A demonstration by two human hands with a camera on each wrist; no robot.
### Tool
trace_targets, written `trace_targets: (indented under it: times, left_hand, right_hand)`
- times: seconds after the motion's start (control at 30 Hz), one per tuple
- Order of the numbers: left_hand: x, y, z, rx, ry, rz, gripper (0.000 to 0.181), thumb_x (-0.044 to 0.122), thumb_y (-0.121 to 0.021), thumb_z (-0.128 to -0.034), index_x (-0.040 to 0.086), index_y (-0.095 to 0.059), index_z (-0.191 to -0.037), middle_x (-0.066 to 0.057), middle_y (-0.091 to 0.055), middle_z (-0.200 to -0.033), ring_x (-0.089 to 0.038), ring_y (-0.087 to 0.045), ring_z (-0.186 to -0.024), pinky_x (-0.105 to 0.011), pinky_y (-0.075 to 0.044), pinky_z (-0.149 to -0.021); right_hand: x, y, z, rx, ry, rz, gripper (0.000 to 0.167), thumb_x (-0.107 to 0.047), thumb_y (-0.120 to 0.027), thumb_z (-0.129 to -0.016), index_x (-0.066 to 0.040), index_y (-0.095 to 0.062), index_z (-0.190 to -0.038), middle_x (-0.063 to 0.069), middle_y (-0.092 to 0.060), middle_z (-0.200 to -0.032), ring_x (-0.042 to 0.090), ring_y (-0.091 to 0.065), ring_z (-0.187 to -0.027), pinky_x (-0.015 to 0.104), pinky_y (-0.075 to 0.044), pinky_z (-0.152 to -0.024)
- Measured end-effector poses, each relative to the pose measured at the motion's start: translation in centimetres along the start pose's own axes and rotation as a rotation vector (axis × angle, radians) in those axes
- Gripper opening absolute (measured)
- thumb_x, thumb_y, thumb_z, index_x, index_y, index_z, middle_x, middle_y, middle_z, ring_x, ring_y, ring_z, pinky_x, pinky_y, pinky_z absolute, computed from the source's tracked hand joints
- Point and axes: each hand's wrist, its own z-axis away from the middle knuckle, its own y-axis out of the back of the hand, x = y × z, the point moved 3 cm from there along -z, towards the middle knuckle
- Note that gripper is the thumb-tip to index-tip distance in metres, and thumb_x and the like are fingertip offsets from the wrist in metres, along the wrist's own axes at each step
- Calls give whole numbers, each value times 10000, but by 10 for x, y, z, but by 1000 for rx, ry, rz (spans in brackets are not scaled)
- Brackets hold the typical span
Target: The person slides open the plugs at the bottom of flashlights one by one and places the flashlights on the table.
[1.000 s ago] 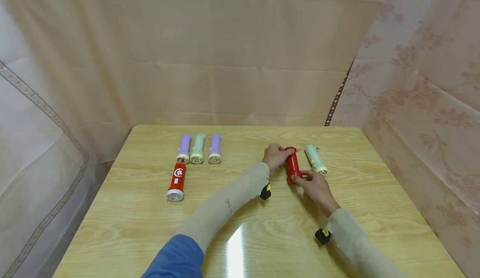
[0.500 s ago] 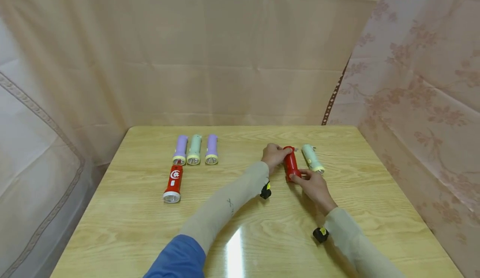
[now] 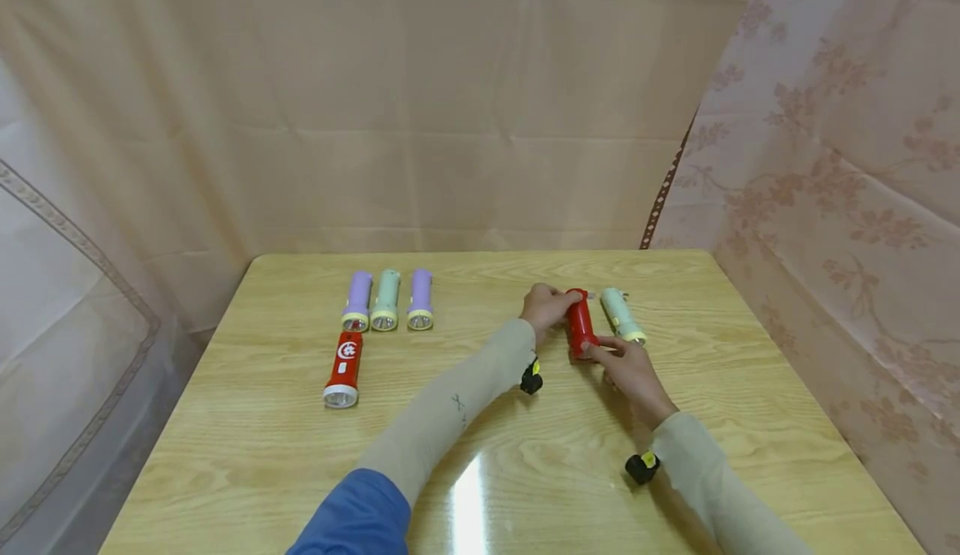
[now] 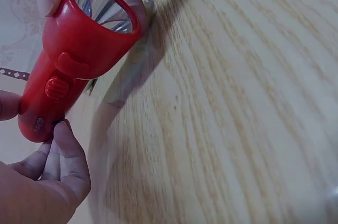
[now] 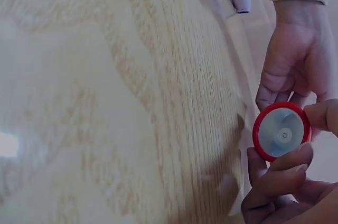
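Note:
A plain red flashlight (image 3: 581,324) is held between both hands over the right half of the table. My left hand (image 3: 545,311) pinches its tail end between thumb and fingers. At the wider lens end, my right hand (image 3: 628,369) grips the rim. In the left wrist view, the flashlight (image 4: 79,49) shows its switch side and its lens is turned toward that camera. Its round lens end (image 5: 281,131) faces the right wrist camera, ringed by right-hand fingers. A shadow below it suggests it is slightly above the wood. A mint green flashlight (image 3: 622,315) lies just right of it.
At the table's left lie a purple flashlight (image 3: 358,295), a mint one (image 3: 386,295) and another purple one (image 3: 421,295) in a row. A red flashlight with a white rim (image 3: 345,367) lies in front of them. Curtains (image 3: 465,105) hang behind the wooden table (image 3: 247,455).
The head view has shifted slightly, so everything sits a little further left. Both hands keep hold of the red flashlight, which stays in nearly the same place.

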Motion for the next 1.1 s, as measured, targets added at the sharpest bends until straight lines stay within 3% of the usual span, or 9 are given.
trace_targets:
  times: [0.2,0.37,0.53,0.67,0.93,1.1]
  left_hand:
    - [-2,-2,0,6,14,10,231,231,-765,-948,30,-667,-1003,-66,-673,-925,-175,-680,-793,-390,-612,-806]
    - [-3,-3,-2,-3,15,2,221,233,-767,-945,37,-668,-971,-60,-674,-902,-166,-670,-759,-399,-613,-809]
    - [-2,-4,-4,-15,16,-4,218,236,-768,-946,42,-667,-955,-56,-678,-886,-162,-662,-740,-400,-612,-803]
    - [-3,-5,-6,-19,17,-12,227,252,-767,-947,47,-669,-956,-55,-679,-884,-161,-652,-734,-376,-607,-769]
    - [-6,-7,-15,-29,36,-8,233,267,-768,-947,50,-681,-938,-52,-671,-881,-150,-619,-719,-304,-574,-685]
    - [-4,-10,-15,-23,31,-13,234,268,-766,-944,52,-679,-933,-50,-669,-880,-152,-620,-721,-304,-572,-686]
  right_hand:
    - [-1,-5,2,50,25,66,589,-397,-720,-973,-17,-581,-1402,104,-626,-1007,140,-491,-652,256,-438,-546]
    - [-2,-7,5,112,34,158,700,-433,-773,-926,-28,-523,-1439,132,-622,-1067,201,-539,-828,276,-450,-653]
    - [-4,-6,8,171,52,196,685,-355,-796,-917,-16,-504,-1435,170,-651,-1141,244,-588,-951,283,-468,-702]
    - [-3,-4,7,188,39,186,617,-349,-768,-938,-25,-535,-1409,168,-646,-1121,232,-578,-920,268,-470,-663]
    - [0,1,3,150,-31,62,572,-374,-695,-981,-59,-533,-1431,116,-626,-1087,140,-531,-734,238,-444,-589]
    - [0,2,3,160,-25,77,615,-423,-711,-968,-62,-527,-1431,106,-591,-1081,159,-515,-770,247,-431,-604]
